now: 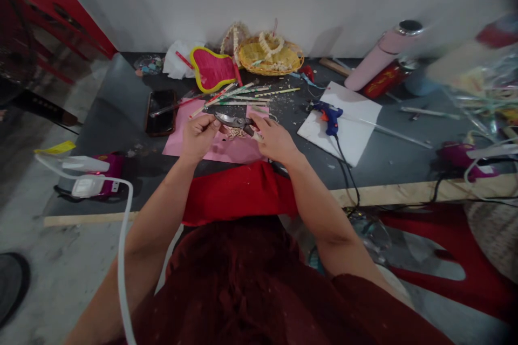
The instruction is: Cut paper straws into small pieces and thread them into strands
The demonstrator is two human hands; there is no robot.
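My right hand (273, 137) is wrapped round the handles of a pair of pruning shears (234, 121), whose metal blades point left. At the blade tips, my left hand (201, 135) is pinched closed; whatever it holds is too small to make out. Both hands are over a pink sheet (226, 154), where a small pile of pale cut pieces (237, 133) lies beneath the shears. Behind them several printed sticks (243, 98) are scattered. A red cloth (243, 191) hangs over the table's front edge below my hands.
Left stand a phone (161, 112) and a purple power strip (109, 175) with a white cable. A blue glue gun (329, 118) rests on a white board (356, 140). Behind are a yellow basket (251, 64), a pink-yellow shape (212, 69) and a pink flask (374, 59).
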